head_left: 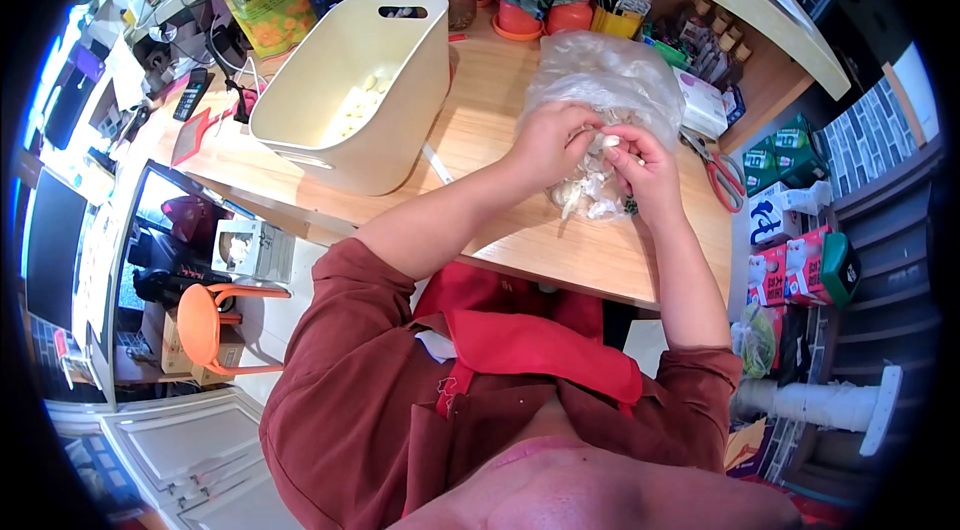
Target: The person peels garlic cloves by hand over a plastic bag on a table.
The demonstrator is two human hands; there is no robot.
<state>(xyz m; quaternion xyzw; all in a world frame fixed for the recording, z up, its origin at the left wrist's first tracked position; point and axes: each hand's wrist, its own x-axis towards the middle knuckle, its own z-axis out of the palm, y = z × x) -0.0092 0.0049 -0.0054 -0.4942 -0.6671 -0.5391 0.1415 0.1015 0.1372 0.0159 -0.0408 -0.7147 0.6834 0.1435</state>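
Our right hand point(650, 168) is nearly closed, fingertips pinching a garlic clove point(610, 142) above the loose peel point(588, 192) on the counter point(490, 95); our left hand point(553, 142) curls against it, its exact grip hidden from us. We'd do well to steady the base and strip skin lightly, sparing the flesh. The yellow pouch point(270, 8) carries Chinese characters we can't read surely.
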